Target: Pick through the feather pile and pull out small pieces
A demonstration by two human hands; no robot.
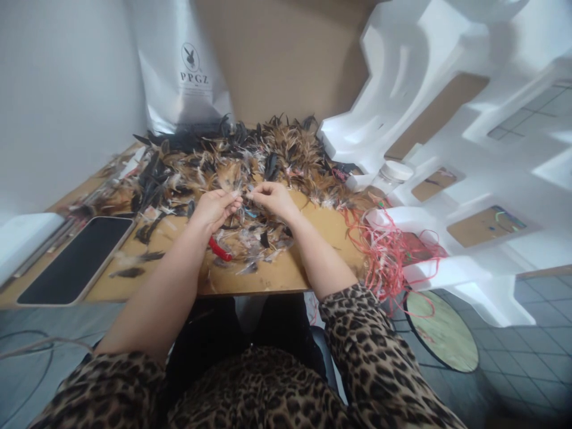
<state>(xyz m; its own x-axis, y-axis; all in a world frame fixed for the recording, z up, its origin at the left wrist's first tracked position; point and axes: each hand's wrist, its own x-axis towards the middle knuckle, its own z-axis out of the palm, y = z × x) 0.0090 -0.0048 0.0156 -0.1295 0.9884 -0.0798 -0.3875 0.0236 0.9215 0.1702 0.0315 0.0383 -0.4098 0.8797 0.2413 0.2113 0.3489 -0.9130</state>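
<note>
Pale wall bounds the work area on the left; below it extends a yellowish-brown wooden surface. Directions are taken from between my hands, twelve being straight ahead. At nine o'clock, on the surface's outer edge, lies a white box-like item. Between eight and nine, nearer, a dark-screened phone lies flat. At eleven stands a silvery bag marked "PPGZ". My left hand presents a narrow grip, thumb and fingers pinched; a fluffy tan feather tuft shows at the fingertips, but whether held or merely behind, I cannot tell. At seven, just below that hand, lies a red curved piece. Brown and black feathers are heaped from ten round to two, with loose scraps at six. My right hand faces the left, its grip likewise narrow; the contents are too small to identify. Tangled pink ribbons occupy three to four, reaching past the surface's edge. Near three stands a white-lidded jar, with white moulded plastic rising beyond it. At four, below, a round pale-green top sits above tiled floor.
</note>
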